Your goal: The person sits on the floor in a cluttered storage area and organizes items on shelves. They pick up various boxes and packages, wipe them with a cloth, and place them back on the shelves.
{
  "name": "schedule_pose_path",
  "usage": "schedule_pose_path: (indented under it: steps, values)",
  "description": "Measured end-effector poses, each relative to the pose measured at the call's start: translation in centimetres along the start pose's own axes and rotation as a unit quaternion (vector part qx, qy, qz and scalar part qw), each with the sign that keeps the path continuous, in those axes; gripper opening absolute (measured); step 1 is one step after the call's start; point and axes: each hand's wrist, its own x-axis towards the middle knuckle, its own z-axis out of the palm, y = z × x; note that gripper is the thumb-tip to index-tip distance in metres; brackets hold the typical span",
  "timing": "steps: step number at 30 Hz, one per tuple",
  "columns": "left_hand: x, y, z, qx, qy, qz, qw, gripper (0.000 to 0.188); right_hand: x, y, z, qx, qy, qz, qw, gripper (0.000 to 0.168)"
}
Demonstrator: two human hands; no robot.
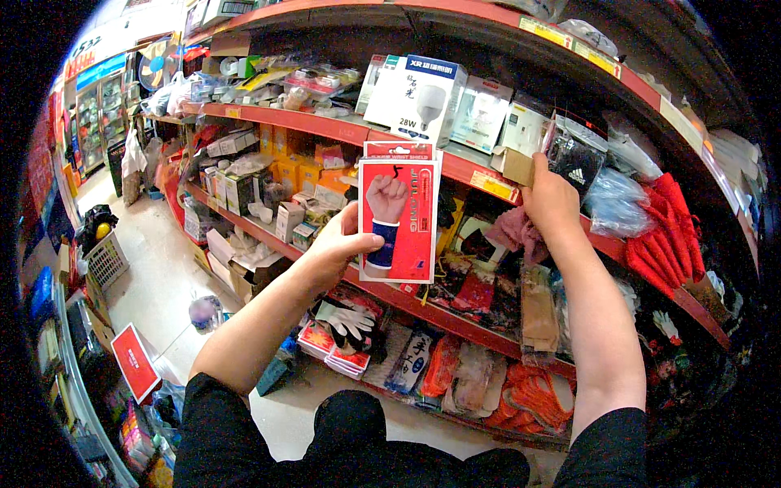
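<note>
My left hand (341,247) holds upright a red and white wrist-support box (399,222), its thumb across the front and a second, similar box edge showing behind it. The front pictures a raised fist in a dark blue wristband. At the right, my right hand (552,195) reaches to the shelf, its fingers at a small open brown cardboard box (514,166) and the lower edge of a black Adidas package (576,155). Which of these the fingertips grip cannot be told. Boxed light bulbs (430,100) stand on the shelf behind the held box.
Red-edged metal shelves (293,119) curve across the view. Red gloves (665,232) hang at the right; orange gloves (537,396) and white gloves (348,320) lie low down. A white plastic basket (108,259) stands left across the aisle. A red-fronted box (135,363) is lower left.
</note>
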Motion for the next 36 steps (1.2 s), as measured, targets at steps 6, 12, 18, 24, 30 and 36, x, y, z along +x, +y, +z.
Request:
schedule_pose_path:
  steps: [6,12,18,24,30,36]
  values:
    - [-0.3,-0.6,-0.2,-0.020,0.000,0.001,1.000,0.071,-1.5,0.2,0.8,0.019,0.068,-0.079,0.994,0.055]
    - [-0.5,-0.5,0.0,-0.039,0.002,0.002,0.999,0.073,-3.0,1.0,0.5,0.054,0.111,-0.129,0.984,0.063]
    - [0.1,-0.1,0.1,-0.019,0.018,-0.021,0.999,0.073,-6.2,2.4,0.0,0.080,0.188,-0.185,0.961,0.070]
    - [2.5,1.6,2.5,-0.016,-0.019,0.009,1.000,0.072,-9.5,4.2,-0.7,0.088,0.232,-0.174,0.953,0.064]
    - [7.0,1.5,4.2,0.002,-0.005,-0.015,1.000,0.064,-13.3,5.6,-2.6,0.113,0.230,-0.141,0.956,0.058]
    - [13.7,3.5,8.5,0.025,-0.061,0.028,0.997,0.053,-18.2,7.6,-3.2,0.133,0.245,-0.148,0.949,0.058]
